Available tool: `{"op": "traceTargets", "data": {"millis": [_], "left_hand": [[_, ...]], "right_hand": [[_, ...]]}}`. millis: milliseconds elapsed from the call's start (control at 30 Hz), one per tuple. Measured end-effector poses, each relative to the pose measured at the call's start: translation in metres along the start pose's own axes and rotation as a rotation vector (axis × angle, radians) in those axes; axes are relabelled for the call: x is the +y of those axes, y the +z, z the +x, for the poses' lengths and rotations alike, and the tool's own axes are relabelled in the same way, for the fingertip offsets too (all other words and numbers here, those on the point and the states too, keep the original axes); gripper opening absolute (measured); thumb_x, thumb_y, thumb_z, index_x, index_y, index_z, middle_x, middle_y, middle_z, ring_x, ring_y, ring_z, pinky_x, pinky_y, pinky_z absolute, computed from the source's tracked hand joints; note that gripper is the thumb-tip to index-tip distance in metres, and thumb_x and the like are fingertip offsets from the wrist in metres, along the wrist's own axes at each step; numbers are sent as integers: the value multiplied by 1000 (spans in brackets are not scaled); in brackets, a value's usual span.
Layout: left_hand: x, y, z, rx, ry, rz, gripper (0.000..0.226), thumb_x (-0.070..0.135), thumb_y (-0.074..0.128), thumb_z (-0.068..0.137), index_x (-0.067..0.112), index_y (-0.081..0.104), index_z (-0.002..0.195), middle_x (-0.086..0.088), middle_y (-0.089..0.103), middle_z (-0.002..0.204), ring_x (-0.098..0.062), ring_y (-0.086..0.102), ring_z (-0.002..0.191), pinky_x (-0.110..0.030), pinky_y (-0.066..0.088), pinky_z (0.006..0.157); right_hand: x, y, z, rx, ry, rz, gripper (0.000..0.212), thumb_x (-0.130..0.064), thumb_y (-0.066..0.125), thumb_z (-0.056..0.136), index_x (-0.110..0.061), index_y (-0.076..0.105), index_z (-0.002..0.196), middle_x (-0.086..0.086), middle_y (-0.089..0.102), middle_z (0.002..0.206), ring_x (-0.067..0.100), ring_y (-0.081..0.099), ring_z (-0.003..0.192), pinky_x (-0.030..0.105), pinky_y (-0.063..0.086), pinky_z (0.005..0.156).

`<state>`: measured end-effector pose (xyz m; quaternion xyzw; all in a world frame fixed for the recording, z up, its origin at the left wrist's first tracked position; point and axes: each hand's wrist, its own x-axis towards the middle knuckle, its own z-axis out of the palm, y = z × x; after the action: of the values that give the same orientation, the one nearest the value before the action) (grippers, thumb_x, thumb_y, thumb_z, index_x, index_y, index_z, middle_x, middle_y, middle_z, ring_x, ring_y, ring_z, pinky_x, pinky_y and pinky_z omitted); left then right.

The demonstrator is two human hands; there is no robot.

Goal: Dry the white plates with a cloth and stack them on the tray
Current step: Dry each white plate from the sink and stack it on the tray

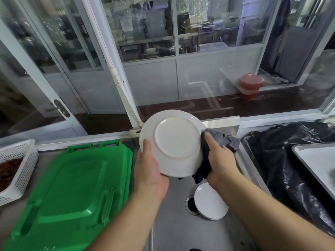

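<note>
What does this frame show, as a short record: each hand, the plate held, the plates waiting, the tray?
left hand: holds the white plate by its left rim, thumb on the underside
right hand: grips the dark cloth against the plate's right rim
held plate: tilted, underside facing the camera
waiting plates: small stack in the sink, beside the drain
tray: far right, only partly in view

White-framed glass partitions wall the far side — a door handle at left — with dark reddish floor beyond, shelves of kitchenware behind the glass, and daylight through a far window.
</note>
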<state>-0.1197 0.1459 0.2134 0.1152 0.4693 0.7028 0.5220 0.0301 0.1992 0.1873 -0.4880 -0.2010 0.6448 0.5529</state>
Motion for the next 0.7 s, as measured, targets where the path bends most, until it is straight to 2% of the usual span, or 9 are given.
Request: {"op": "traceTargets", "data": {"millis": [67, 267, 333, 400, 433, 533, 700], "left_hand": [[-8, 4, -4, -11, -46, -61, 33, 47, 49, 109, 36, 62, 137, 5, 80, 117, -16, 78, 101, -37, 64, 67], [-12, -10, -1, -98, -101, -28, 32, 32, 52, 106, 23, 67, 133, -7, 77, 124, -24, 76, 109, -36, 65, 75], [0, -15, 6, -140, -151, 27, 37, 31, 53, 103, 18, 70, 133, -12, 75, 127, -29, 74, 113, -45, 63, 90], [17, -18, 14, -205, -200, 146, 41, 40, 52, 104, 19, 72, 133, -14, 73, 132, -34, 69, 122, -54, 52, 108], [26, -19, 16, -246, -224, 226, 42, 46, 52, 103, 22, 74, 131, -14, 73, 132, -34, 69, 122, -55, 51, 109], [39, -20, 17, -302, -240, 426, 43, 55, 53, 103, 28, 77, 125, -13, 76, 126, -34, 73, 115, -51, 58, 99], [35, -15, 10, -192, -135, 414, 39, 47, 56, 104, 18, 76, 121, -12, 80, 114, -32, 78, 101, -47, 61, 91]], "right_hand": [[10, -1, -6, 0, 26, 33, 28, -43, 80, 92, -20, 72, 106, -5, 82, 87, 19, 80, 77, 43, 67, 69], [0, -18, 0, -41, 119, 12, 40, -41, 79, 94, -13, 73, 121, 8, 82, 106, 34, 80, 93, 55, 64, 85], [-13, -24, 6, -93, 121, -50, 36, -39, 79, 94, -12, 76, 117, 11, 82, 107, 36, 80, 94, 53, 65, 82], [-27, -31, 12, -164, 108, -133, 35, -38, 80, 93, -10, 79, 115, 15, 81, 108, 36, 80, 94, 48, 65, 76], [-34, -33, 14, -205, 120, -183, 35, -38, 81, 92, -10, 81, 113, 15, 81, 110, 36, 79, 94, 46, 64, 74], [-47, -35, 17, -289, 182, -282, 29, -38, 81, 90, -12, 86, 100, 15, 81, 109, 34, 80, 89, 39, 64, 67], [-38, -26, 19, -184, 158, -222, 24, -36, 85, 88, -13, 87, 93, 12, 82, 103, 32, 81, 84, 42, 65, 66]]}}
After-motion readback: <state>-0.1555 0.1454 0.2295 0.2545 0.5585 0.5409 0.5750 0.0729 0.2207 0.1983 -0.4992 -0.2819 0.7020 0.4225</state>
